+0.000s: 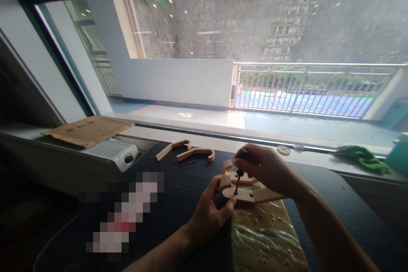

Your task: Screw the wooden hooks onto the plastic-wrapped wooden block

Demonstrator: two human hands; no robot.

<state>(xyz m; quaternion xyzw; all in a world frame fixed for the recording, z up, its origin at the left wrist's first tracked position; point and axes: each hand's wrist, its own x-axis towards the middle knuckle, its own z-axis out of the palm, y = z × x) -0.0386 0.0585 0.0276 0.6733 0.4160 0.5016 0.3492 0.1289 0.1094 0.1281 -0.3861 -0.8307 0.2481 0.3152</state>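
My right hand (276, 170) grips the dark handle of a screwdriver (238, 180), which stands nearly upright. Its tip meets a curved wooden hook (266, 196) near the hooked end, where a second dark hole or screw shows farther along. Closed around that hooked end is my left hand (208, 214), its thumb on the near edge. Beneath lies a board wrapped in clear plastic (264, 233). Just behind, another wooden hook (245, 178) rests on the board, partly hidden by the screwdriver and my right hand.
Two more wooden hooks (199, 152) lie on the dark table (178, 191), with small dark screws (192, 162) beside them. A brown envelope (91, 129) tops a white vented box (113, 155). Along the window sill are a tape roll (283, 150) and a green cloth (360, 158).
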